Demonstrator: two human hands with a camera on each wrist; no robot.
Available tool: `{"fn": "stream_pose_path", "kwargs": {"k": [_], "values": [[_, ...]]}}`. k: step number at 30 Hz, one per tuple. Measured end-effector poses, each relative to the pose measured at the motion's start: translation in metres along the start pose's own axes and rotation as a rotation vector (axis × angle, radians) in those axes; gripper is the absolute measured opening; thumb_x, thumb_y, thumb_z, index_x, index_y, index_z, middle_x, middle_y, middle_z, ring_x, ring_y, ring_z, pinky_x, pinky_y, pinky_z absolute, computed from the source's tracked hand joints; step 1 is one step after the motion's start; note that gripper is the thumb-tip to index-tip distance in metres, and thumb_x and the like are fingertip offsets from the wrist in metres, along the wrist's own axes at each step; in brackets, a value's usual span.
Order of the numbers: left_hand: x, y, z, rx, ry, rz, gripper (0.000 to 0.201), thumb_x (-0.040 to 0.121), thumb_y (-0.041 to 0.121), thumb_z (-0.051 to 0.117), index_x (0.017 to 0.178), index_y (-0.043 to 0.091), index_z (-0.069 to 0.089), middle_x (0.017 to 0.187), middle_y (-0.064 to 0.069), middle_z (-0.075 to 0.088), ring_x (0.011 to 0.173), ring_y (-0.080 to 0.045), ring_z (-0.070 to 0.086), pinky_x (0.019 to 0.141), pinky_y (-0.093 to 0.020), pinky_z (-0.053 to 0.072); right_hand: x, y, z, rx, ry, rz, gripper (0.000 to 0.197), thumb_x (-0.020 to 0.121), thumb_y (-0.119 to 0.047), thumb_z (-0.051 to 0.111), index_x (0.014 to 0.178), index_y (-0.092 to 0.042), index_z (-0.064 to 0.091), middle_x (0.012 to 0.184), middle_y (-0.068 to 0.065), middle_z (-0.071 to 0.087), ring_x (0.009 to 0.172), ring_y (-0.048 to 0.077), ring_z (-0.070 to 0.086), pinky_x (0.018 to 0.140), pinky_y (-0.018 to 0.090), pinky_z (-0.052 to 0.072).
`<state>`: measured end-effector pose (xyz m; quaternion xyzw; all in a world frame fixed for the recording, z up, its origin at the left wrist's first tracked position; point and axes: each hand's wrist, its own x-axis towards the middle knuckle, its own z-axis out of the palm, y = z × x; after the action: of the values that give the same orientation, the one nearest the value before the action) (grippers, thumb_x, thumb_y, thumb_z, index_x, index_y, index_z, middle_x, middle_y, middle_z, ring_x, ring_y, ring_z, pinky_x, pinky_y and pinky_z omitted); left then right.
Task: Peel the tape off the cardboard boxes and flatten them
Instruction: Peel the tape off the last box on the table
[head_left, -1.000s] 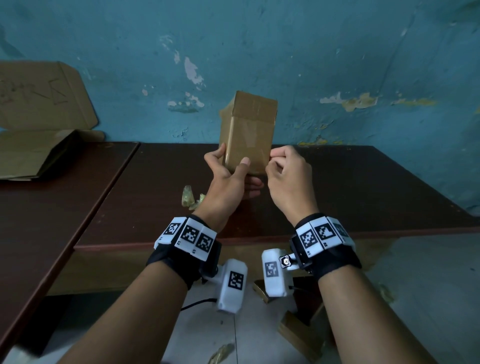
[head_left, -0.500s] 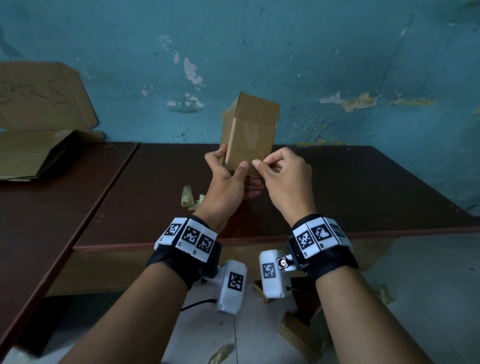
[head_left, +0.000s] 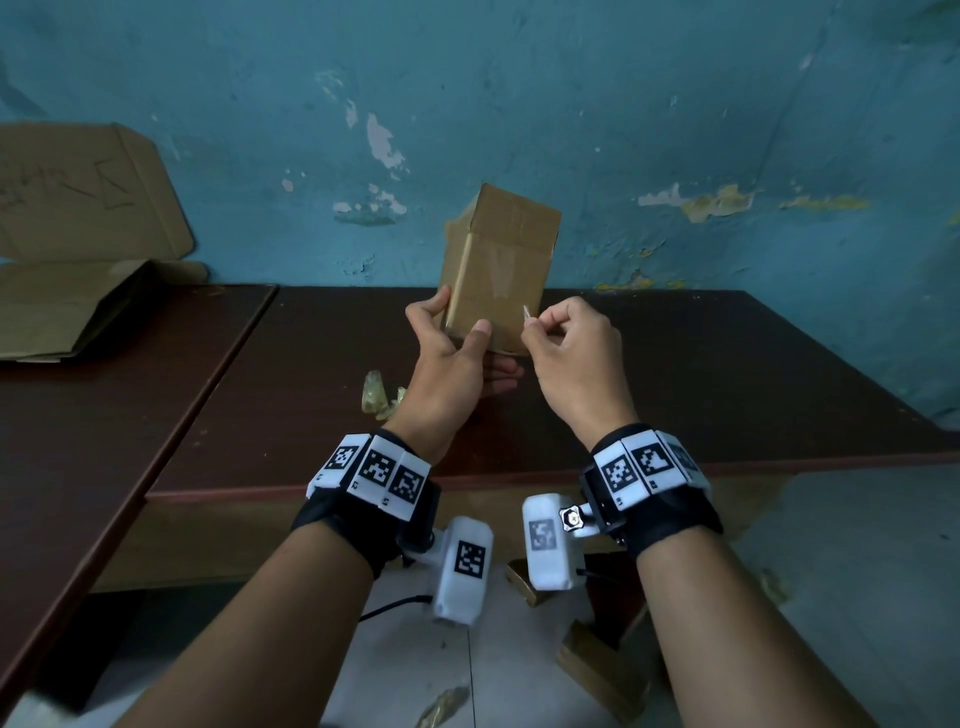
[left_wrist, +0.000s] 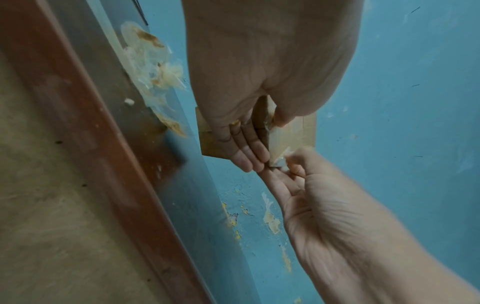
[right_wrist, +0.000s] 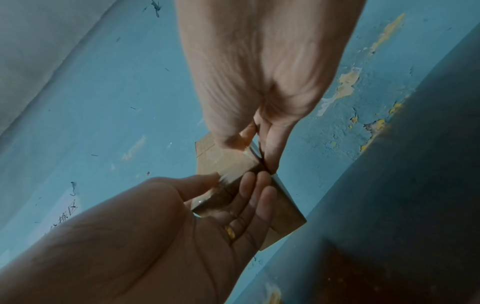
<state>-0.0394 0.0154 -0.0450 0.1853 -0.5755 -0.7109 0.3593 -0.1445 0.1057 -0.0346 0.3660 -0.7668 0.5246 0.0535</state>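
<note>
Clear tape (head_left: 525, 313), whose end was still stuck flat a second ago, now lifts off the small cardboard box (head_left: 498, 265) in the right hand's (head_left: 574, 364) pinch, while the left hand (head_left: 447, 364) grips the box above the table (head_left: 727, 374), so peeling seems underway.

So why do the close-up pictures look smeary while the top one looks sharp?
Head view: dim, even light, box crisp, table edges bowed by the wide lens. Left wrist view: right hand and table soft. Right wrist view: left hand looms large and blurred.
</note>
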Motion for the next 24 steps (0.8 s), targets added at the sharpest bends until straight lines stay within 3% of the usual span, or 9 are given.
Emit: {"fn": "stream_pose_path", "kwargs": {"k": [3,6,9,12,14,19,24], "values": [[-0.0006,0.0012,0.0005,0.001,-0.009,0.007,0.041,0.113,0.014,0.047,0.144,0.027,0.023,0.1,-0.024,0.07,0.075,-0.029,0.074,0.074,-0.04,0.067,0.0011,0.0012,0.0001,0.011,0.007,0.024,0.017,0.1,-0.019,0.071,0.086,-0.014,0.063,0.072,-0.004,0.064,0.056,-0.002,0.057,0.05,0.012,0.039],[0.0001,0.0023,0.0008,-0.035,-0.002,0.003,0.04,0.114,0.013,0.045,0.145,0.025,0.023,0.093,-0.023,0.069,0.073,-0.029,0.073,0.073,-0.039,0.066,0.0017,-0.0003,-0.0014,0.057,0.035,0.042,0.019,0.098,-0.021,0.072,0.082,-0.015,0.063,0.074,0.0,0.069,0.061,0.003,0.061,0.053,0.014,0.04],[0.0012,0.0039,0.0003,-0.058,0.003,0.003,0.039,0.114,0.013,0.045,0.145,0.024,0.024,0.089,-0.024,0.069,0.074,-0.03,0.074,0.074,-0.041,0.066,0.0015,-0.0033,-0.0007,0.119,0.041,0.073,0.021,0.098,-0.029,0.07,0.082,-0.017,0.063,0.078,0.002,0.073,0.074,0.016,0.07,0.069,0.03,0.055],[0.0004,0.0042,0.0007,-0.06,0.014,-0.004,0.035,0.114,0.014,0.044,0.142,0.024,0.025,0.086,-0.023,0.069,0.075,-0.032,0.074,0.08,-0.048,0.067,0.0012,-0.0079,0.0014,0.286,0.035,0.159,0.027,0.086,-0.047,0.065,0.089,-0.02,0.066,0.085,0.003,0.077,0.089,0.022,0.077,0.088,0.052,0.064],[-0.0004,0.0044,0.0007,-0.052,0.015,-0.002,0.035,0.114,0.014,0.045,0.141,0.024,0.026,0.09,-0.025,0.069,0.078,-0.034,0.073,0.081,-0.049,0.067,0.0013,-0.0073,0.0008,0.284,0.036,0.164,0.037,0.084,-0.057,0.07,0.093,-0.022,0.068,0.087,0.001,0.078,0.091,0.02,0.078,0.088,0.054,0.064],[-0.0006,0.0041,0.0001,-0.051,0.016,-0.009,0.034,0.114,0.015,0.045,0.14,0.025,0.027,0.091,-0.024,0.069,0.08,-0.035,0.073,0.08,-0.048,0.067,0.0011,-0.0021,-0.0005,0.185,0.035,0.071,0.019,0.097,-0.031,0.074,0.083,-0.019,0.068,0.077,-0.001,0.076,0.08,0.019,0.077,0.078,0.056,0.065],[-0.0001,0.0042,0.0003,-0.082,0.032,-0.042,0.033,0.114,0.016,0.046,0.141,0.024,0.028,0.082,-0.019,0.07,0.074,-0.031,0.074,0.08,-0.048,0.067,0.0033,-0.0004,0.0003,0.171,0.047,0.078,0.013,0.093,-0.03,0.075,0.086,-0.021,0.069,0.082,-0.003,0.077,0.083,0.016,0.077,0.081,0.053,0.064]]}}
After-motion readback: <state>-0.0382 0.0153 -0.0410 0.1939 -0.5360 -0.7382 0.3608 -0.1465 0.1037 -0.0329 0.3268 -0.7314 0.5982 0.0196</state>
